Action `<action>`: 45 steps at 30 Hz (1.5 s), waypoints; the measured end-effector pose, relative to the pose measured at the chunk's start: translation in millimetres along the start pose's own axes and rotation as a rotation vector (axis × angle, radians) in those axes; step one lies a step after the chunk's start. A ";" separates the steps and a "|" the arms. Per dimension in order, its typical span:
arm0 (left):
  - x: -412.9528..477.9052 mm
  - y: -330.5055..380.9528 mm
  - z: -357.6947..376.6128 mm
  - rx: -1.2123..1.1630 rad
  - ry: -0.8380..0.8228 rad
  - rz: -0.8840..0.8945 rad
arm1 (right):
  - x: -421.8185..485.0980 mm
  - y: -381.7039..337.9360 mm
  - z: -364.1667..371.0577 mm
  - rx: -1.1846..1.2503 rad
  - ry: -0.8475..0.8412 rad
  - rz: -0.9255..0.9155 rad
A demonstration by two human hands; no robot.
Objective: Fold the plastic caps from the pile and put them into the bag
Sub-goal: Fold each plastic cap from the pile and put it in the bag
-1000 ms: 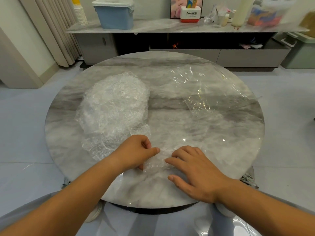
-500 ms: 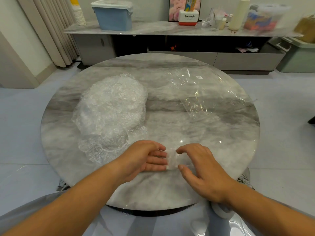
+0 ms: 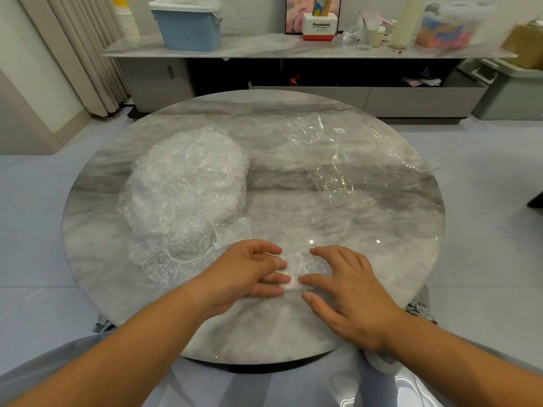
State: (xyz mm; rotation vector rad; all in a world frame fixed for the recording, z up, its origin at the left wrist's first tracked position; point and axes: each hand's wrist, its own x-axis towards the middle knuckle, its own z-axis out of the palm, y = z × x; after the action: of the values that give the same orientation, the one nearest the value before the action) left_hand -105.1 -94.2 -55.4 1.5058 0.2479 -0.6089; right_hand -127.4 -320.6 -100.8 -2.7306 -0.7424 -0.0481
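One see-through cap [image 3: 294, 279], edges indistinct

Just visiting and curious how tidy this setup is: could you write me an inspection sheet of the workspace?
Surface: round marble table, glossy.
Job's things: pile of plastic caps on the left; clear bag lying flat at far right; one cap near the front edge, between the hands.
Clutter: nothing seen.
Grippers: left hand and right hand both rest fairly straight fingers on the cap, pressing it to the table.
Cables: nothing seen.
Surroundings: sideboard behind with a blue box; curtain at left.
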 end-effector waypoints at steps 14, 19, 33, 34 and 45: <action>37.6 18.8 19.3 0.950 0.140 0.128 | -0.6 12.9 -13.9 0.255 -0.221 -0.004; 37.0 13.1 14.2 0.885 0.177 0.137 | 9.4 20.4 -20.7 0.580 0.024 0.236; 18.9 6.1 7.0 0.284 0.057 0.064 | 56.2 4.8 -28.9 1.030 0.052 0.739; 18.7 4.8 7.0 0.275 0.066 0.047 | 56.4 5.1 -27.3 1.089 0.059 0.730; 22.0 2.7 10.7 0.123 0.085 -0.119 | 41.7 -10.8 -18.6 0.760 0.185 0.301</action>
State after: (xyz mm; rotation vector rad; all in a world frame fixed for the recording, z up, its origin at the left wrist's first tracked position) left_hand -87.7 -109.6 -63.6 1.6457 0.3731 -0.6652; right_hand -95.8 -297.0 -75.3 -2.0383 -0.2147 0.0414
